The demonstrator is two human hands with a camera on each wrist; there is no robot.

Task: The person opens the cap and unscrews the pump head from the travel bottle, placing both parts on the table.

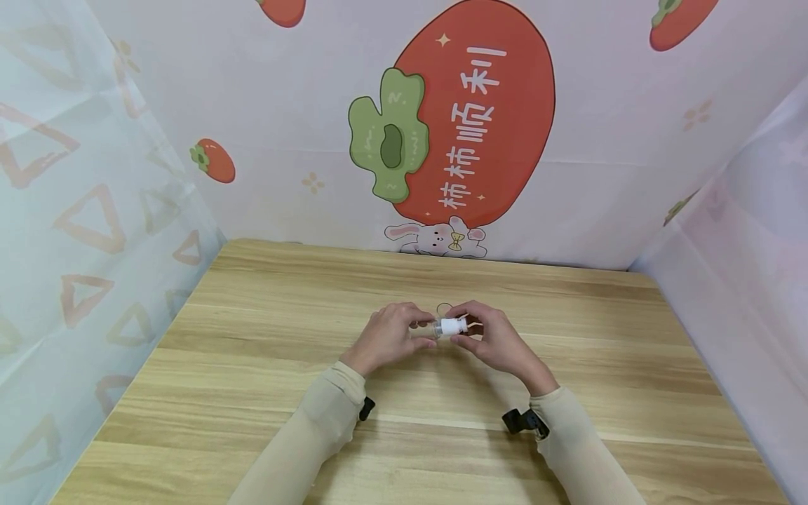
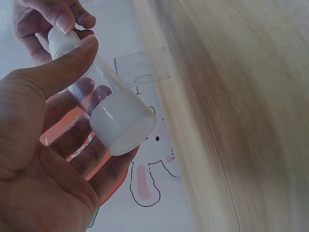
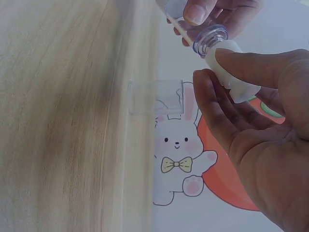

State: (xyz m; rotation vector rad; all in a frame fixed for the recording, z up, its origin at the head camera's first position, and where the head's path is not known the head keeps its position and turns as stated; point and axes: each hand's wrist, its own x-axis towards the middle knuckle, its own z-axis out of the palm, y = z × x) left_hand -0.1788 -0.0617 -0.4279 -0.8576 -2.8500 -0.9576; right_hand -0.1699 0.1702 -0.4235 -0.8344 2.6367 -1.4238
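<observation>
Over the table, my left hand (image 1: 393, 331) holds a small clear bottle (image 2: 99, 79) with a white base (image 2: 123, 121), thumb on one side and fingers curled round the other. Opposite it, my right hand (image 1: 495, 339) grips the white pump top (image 3: 224, 60) between thumb and fingers. A clear ringed collar (image 3: 210, 38) shows below that top, and a thin pale tube (image 3: 181, 30) runs from it towards the bottle. The bottle lies nearly sideways in the head view. Just beyond the hands, a clear cap (image 3: 166, 99) stands on the table.
The wood-grain table (image 1: 284, 294) meets a white printed backdrop (image 1: 303, 112) at its far edge. Patterned cloth hangs on the left (image 1: 82, 231) and right sides. Both forearms wear long pale sleeves with black wrist devices (image 1: 525, 423).
</observation>
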